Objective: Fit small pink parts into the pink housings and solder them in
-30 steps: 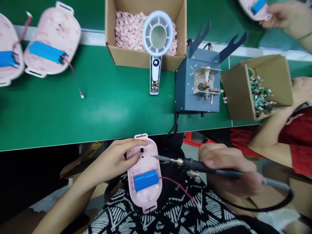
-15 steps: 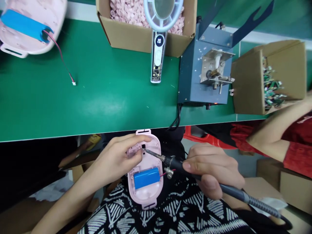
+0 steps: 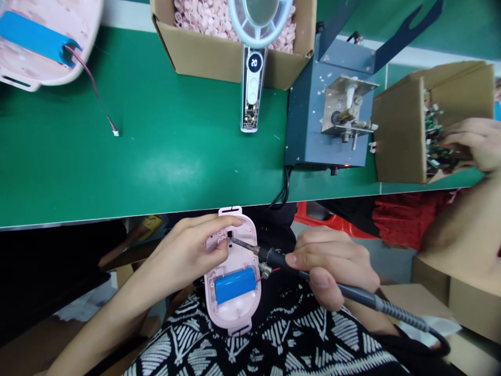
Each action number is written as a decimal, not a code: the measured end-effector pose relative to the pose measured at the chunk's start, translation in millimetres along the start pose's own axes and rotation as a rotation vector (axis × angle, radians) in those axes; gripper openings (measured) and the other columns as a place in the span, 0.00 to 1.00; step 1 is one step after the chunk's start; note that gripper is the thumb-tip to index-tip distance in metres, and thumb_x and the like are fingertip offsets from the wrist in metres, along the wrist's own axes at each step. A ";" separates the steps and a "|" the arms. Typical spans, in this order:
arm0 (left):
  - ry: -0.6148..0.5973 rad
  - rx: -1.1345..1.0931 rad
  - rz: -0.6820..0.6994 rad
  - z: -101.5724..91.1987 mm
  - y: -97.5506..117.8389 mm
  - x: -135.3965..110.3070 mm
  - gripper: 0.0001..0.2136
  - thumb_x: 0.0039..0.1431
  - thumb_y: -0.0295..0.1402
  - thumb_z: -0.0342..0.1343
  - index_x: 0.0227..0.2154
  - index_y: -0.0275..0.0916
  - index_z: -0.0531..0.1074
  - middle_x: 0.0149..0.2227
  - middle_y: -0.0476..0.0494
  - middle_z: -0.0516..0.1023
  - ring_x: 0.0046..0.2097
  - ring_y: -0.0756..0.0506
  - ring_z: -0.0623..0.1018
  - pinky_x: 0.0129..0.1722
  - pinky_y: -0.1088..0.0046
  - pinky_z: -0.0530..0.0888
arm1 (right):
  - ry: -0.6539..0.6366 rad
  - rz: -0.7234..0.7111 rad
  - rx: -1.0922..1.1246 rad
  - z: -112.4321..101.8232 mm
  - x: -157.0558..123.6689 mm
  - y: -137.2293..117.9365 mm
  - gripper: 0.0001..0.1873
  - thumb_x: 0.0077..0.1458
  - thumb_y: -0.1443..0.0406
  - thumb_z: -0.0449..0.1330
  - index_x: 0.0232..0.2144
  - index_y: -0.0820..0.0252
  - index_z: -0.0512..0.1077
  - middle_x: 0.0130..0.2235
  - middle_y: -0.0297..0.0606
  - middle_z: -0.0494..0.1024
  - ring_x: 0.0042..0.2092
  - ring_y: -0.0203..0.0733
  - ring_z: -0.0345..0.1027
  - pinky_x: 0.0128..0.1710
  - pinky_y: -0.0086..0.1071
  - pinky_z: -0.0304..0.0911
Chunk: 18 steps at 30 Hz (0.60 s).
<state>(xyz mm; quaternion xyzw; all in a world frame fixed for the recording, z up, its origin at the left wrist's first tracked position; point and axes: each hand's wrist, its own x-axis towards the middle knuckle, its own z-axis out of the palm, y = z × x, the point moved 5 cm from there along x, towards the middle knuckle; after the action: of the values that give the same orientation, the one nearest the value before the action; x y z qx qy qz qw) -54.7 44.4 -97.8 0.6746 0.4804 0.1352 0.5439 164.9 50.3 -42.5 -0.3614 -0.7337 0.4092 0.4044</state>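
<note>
Gripping the pink shell (image 3: 239, 258) by its left side with the left hand (image 3: 195, 245), over the patterned cloth (image 3: 250, 347) on the lap; hiding part of its upper left under thumb and finger. Clasping the soldering iron (image 3: 282, 262) in the right hand (image 3: 336, 261), across the shell's right rim, with the tip just beside a small black square; cannot tell whether touching it. Covering part of the red lead from the blue battery (image 3: 235, 286) with the iron.

At far left on the green bench (image 3: 136, 141), see a second shell (image 3: 84, 47), cut off by the view's edge, with a lead (image 3: 96, 86) trailing to a white connector (image 3: 115, 133). Next, find a carton (image 3: 203, 56) of small pink parts (image 3: 203, 21), partly blocked by a round-headed device (image 3: 253, 86) showing 20. Beside that, find a blue-grey machine (image 3: 307, 130) with a metal bracket (image 3: 332, 104) on it and a black cable (image 3: 287, 185) near the bench edge. Below, notice a red plastic frame (image 3: 332, 222). Farthest right, see an open carton (image 3: 399, 133) of circuit boards (image 3: 434, 138), partly blocked by a co-worker's hand (image 3: 479, 138).
</note>
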 end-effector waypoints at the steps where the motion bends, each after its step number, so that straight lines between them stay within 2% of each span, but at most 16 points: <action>1: 0.002 0.001 0.005 -0.4 0.7 0.2 0.24 0.61 0.20 0.56 0.55 0.55 0.73 0.51 0.64 0.80 0.45 0.57 0.81 0.47 0.85 0.72 | 0.030 -0.002 0.042 -0.7 -0.2 0.4 0.10 0.66 0.71 0.53 0.36 0.71 0.74 0.25 0.39 0.72 0.24 0.36 0.66 0.21 0.33 0.61; 7: 0.004 -0.003 -0.012 -0.5 -1.4 0.1 0.23 0.59 0.21 0.57 0.55 0.51 0.75 0.51 0.61 0.80 0.45 0.57 0.81 0.47 0.86 0.72 | 0.066 -0.017 0.107 2.9 -3.8 4.4 0.11 0.64 0.72 0.53 0.35 0.74 0.75 0.26 0.42 0.73 0.24 0.37 0.65 0.20 0.34 0.59; 18: -0.007 0.019 -0.018 2.0 -3.5 -0.9 0.24 0.59 0.21 0.57 0.54 0.55 0.74 0.50 0.63 0.80 0.44 0.55 0.81 0.45 0.83 0.75 | 0.151 -0.050 0.121 5.6 -6.3 8.7 0.13 0.66 0.72 0.53 0.34 0.74 0.75 0.24 0.41 0.71 0.23 0.36 0.63 0.19 0.33 0.56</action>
<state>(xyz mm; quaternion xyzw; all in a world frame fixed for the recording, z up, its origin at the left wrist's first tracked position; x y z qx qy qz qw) -55.5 42.2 -101.2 0.6761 0.4856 0.1234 0.5402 164.3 46.7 -54.1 -0.3480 -0.6839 0.4141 0.4896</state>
